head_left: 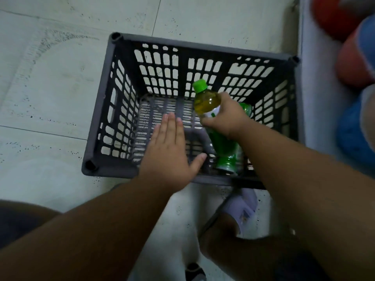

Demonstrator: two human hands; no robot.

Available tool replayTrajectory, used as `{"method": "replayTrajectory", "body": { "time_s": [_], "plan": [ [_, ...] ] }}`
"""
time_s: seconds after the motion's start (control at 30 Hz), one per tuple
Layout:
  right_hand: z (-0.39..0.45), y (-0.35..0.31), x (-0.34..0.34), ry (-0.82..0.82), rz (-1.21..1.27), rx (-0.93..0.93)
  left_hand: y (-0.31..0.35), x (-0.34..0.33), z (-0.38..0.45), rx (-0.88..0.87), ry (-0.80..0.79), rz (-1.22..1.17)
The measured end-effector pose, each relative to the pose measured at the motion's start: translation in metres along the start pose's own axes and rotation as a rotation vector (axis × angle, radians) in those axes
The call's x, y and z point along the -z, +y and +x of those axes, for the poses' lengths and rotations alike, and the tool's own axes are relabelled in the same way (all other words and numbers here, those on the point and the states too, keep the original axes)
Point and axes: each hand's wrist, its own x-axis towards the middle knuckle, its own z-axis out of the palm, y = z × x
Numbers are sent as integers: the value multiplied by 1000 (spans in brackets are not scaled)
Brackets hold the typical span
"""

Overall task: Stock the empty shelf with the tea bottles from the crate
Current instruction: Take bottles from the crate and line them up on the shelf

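Note:
A dark grey slatted crate (113, 102) stands on the pale tiled floor below me. My right hand (225, 116) grips a tea bottle (207, 100) with a green cap and green label, holding it tilted inside the crate's right half. Part of another green bottle (246, 108) shows behind that hand, mostly hidden. My left hand (170, 149) hovers flat with straight fingers over the crate's near edge and holds nothing. The shelf is not in view.
A white ledge (316, 94) runs along the crate's right side, with blurred red and blue packages (353, 63) beyond it. My foot in a light slipper (243, 209) sits just in front of the crate. Tiled floor (50, 88) lies to the left.

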Motion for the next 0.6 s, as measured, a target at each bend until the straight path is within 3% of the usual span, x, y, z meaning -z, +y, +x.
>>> {"method": "replayTrajectory", "body": {
  "time_s": [0.17,0.27,0.43,0.6],
  "plan": [
    [-89,-47,57,226,203,49,5,24,-12,-91,-24,-23],
    [-143,-75,69,352,276,114,17,59,-36,-207,17,-259],
    [-233,-117,90,587,441,229,51,128,-77,-216,110,-644],
    [-325,-138,138,759,429,255,111,181,-109,-456,191,-756]
  ]
}}
